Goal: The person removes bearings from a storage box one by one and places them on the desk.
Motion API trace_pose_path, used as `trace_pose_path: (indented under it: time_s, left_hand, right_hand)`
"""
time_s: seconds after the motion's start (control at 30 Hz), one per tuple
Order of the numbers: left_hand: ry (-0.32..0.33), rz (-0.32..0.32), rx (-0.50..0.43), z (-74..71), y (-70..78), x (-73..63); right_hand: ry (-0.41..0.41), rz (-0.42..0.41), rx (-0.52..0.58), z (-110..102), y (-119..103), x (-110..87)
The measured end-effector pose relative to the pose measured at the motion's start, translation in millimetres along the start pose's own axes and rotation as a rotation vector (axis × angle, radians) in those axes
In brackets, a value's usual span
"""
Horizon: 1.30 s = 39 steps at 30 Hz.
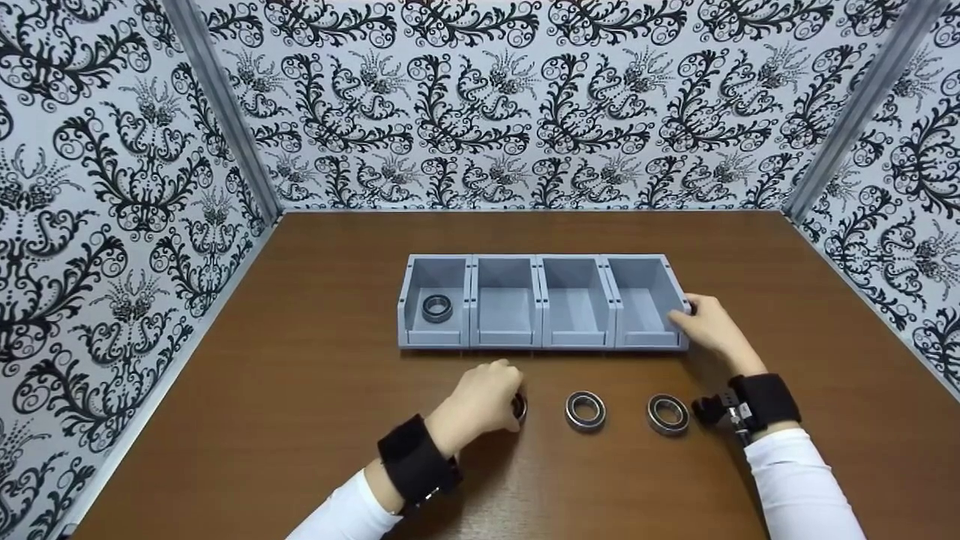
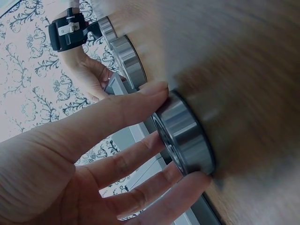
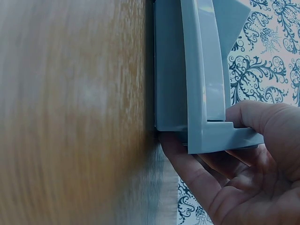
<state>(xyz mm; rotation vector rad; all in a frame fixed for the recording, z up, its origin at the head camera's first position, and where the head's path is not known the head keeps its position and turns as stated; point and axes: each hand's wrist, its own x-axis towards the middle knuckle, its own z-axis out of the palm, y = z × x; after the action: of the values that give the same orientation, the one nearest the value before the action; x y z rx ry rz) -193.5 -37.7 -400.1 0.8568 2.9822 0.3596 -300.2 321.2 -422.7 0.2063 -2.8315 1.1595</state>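
Observation:
My left hand pinches a ball bearing by its outer rim, thumb on one side and fingers on the other; the bearing is at the tabletop. In the head view the hand covers most of it. To its right lie two more bearings, one in the middle and one farther right. My right hand grips the right side wall of the grey row of bins, its thumb inside the rightmost bin and its fingers outside. Another bearing lies in the leftmost bin.
The bins stand side by side on a brown wooden table, their low fronts facing me. Patterned panels rise behind the table and at both sides. Black straps with cameras circle both wrists, including the right wrist strap.

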Motion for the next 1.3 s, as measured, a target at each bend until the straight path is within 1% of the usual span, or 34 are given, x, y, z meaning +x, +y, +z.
trace_pose_path:
  time_s: [0.17, 0.33, 0.37, 0.57, 0.6, 0.8, 1.2, 1.3]
  left_hand:
    - [0.001, -0.008, -0.002, 1.3, -0.9, -0.1]
    - [0.017, -0.004, -0.002, -0.4, 0.2, -3.1]
    - [0.032, 0.006, 0.009, 3.9, -2.0, -2.0]
    - [0.048, 0.014, 0.040, 6.2, -2.3, -2.9]
    - [0.038, 0.007, 0.035, 2.5, -0.1, -4.2]
    - [0.031, 0.003, 0.035, 4.8, -1.8, -2.4]
    - [0.026, -0.003, 0.051, 5.3, -2.5, -4.7]
    - [0.035, -0.001, 0.066, 4.2, -2.4, -5.6]
  right_hand:
    - [-0.003, 0.003, 0.017, 0.1, 0.1, 0.1]
    - [-0.008, 0.013, 0.038, 0.4, 0.3, -0.3]
    - [-0.008, 0.011, 0.039, 0.6, 0.7, -0.3]
    - [-0.017, 0.011, 0.034, 0.0, 0.3, 0.0]
    - [-0.017, 0.015, 0.036, -0.2, -0.1, -0.1]
    - [-0.013, 0.023, 0.044, 0.1, -0.3, -0.4]
    - [-0.008, 0.018, 0.061, 0.4, -0.9, -0.2]
    - [-0.011, 0.026, 0.061, 0.5, 0.2, 0.0]
